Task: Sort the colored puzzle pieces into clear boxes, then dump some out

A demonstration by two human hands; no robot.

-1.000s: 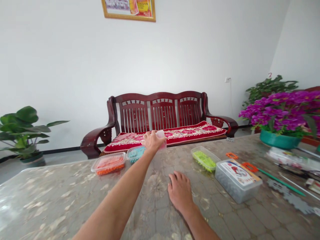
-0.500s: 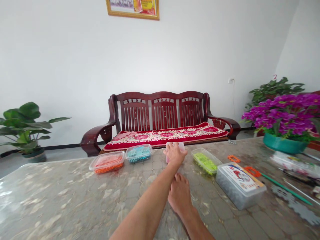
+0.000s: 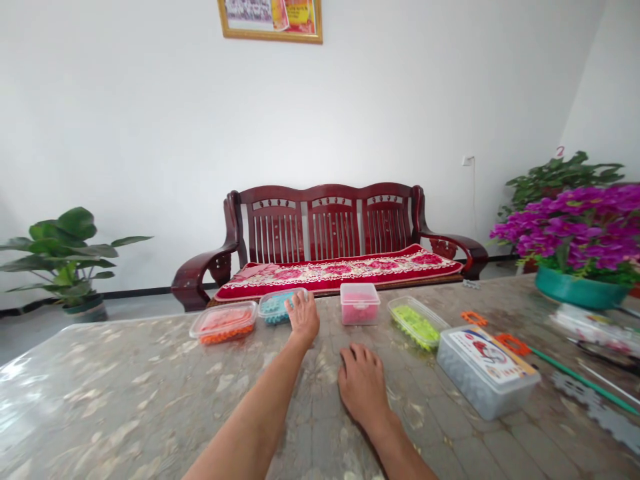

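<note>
My left hand (image 3: 303, 315) reaches across the marbled table (image 3: 125, 400), fingers stretched out and touching the right end of a clear tub of blue pieces (image 3: 274, 307). It grips nothing that I can see. A lidded tub of pink pieces (image 3: 359, 304) stands alone on the table to the right of that hand. My right hand (image 3: 363, 384) lies flat and open on the table, nearer to me, holding nothing. A tub of orange pieces (image 3: 223, 322) sits left of the blue one, and a tub of green pieces (image 3: 414, 321) right of the pink one.
A larger clear box with a printed lid (image 3: 486, 371) stands at the right, with orange rings (image 3: 509, 344), a green stick (image 3: 580, 380) and a pot of purple flowers (image 3: 580, 257) beyond it. A red wooden bench (image 3: 330, 247) is behind the table's far edge.
My left hand carried the pink tub rightward, set it down between the blue and green tubs, let go, and moved back left to the blue tub. The right hand stayed flat.
</note>
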